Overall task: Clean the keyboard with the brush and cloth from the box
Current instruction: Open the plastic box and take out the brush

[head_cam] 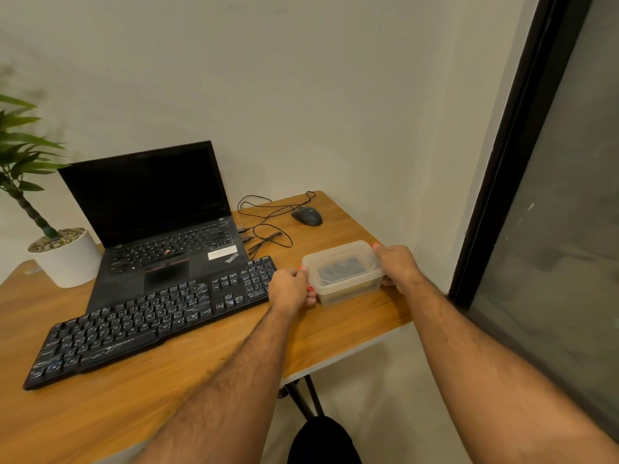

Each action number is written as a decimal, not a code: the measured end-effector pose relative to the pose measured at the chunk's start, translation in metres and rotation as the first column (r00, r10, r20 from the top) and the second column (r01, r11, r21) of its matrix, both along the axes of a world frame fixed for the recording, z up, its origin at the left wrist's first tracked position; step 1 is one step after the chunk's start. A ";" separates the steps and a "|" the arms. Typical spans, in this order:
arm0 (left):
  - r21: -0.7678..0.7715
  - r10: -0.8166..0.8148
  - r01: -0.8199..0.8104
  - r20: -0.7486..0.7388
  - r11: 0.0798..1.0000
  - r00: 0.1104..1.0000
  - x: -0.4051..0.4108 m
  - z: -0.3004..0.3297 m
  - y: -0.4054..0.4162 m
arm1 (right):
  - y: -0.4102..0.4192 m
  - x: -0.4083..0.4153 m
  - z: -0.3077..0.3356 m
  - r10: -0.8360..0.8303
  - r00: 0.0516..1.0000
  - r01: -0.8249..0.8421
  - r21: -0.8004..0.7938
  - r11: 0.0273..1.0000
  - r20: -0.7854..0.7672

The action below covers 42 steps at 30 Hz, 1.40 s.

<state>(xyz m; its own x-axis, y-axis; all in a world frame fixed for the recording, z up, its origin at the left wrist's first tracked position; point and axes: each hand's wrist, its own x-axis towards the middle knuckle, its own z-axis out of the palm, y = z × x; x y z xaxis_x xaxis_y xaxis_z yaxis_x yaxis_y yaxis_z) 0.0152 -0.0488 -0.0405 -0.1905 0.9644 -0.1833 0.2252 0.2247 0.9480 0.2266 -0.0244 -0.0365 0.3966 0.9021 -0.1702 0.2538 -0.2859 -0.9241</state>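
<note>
A small office or home work corner: a wooden table (167, 390) against a plain wall carries an open laptop (157, 216), a separate keyboard (140, 326), a wired mouse (307, 216) and a potted plant (50, 242), beside a dark-framed window (522, 162).

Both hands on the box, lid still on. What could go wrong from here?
1. The box sits near the table's right edge; if the lid pops off suddenly, it could slide off.
2. The left hand is right beside the keyboard's end, so a jerk could knock the keyboard.
3. The right hand shows only a partial grip on the far side; uneven pull may tip the box and spill its dark contents.
</note>
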 end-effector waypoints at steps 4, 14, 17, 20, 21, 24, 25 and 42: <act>-0.027 0.001 0.001 0.084 1.000 0.996 -0.004 -0.003 0.003 | 0.007 0.002 -0.002 -0.040 0.995 0.036 -0.037 0.999 -0.093; 0.130 0.039 0.024 -0.456 0.991 0.889 -0.019 0.003 0.001 | 0.003 0.006 0.011 -0.048 0.905 0.024 0.061 0.998 0.424; 0.106 0.011 0.041 -0.441 0.993 0.897 -0.016 0.005 0.002 | 0.003 0.005 0.012 0.010 0.918 -0.016 0.013 1.000 0.397; 0.078 0.009 0.026 -0.409 0.997 0.913 -0.013 0.006 0.002 | 0.003 0.005 0.012 0.014 0.943 -0.016 0.005 1.000 0.332; 0.081 0.012 0.021 -0.391 0.996 0.921 -0.012 0.006 0.003 | 0.002 0.004 0.013 0.010 0.944 -0.014 0.009 1.000 0.330; 0.085 0.014 0.019 -0.368 0.996 0.930 -0.011 0.011 0.003 | -0.001 0.003 0.017 0.011 0.941 -0.016 0.010 1.000 0.339; 0.085 0.011 0.022 -0.365 0.996 0.931 -0.011 0.013 0.002 | -0.002 0.003 0.019 0.012 0.937 -0.016 0.008 1.000 0.348; 0.335 0.032 0.027 -0.170 0.942 0.985 -0.025 0.085 0.039 | 0.034 -0.018 0.091 0.006 0.999 -0.018 0.266 0.964 0.046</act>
<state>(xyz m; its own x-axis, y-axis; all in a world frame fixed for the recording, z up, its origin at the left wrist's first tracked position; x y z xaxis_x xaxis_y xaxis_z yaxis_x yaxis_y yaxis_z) -0.0102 -0.0093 0.0448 -0.1926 0.9636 0.1854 0.3898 -0.0983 0.9157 0.2089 0.0096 0.0541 0.3869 0.9173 0.0944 0.2981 -0.0275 -0.9541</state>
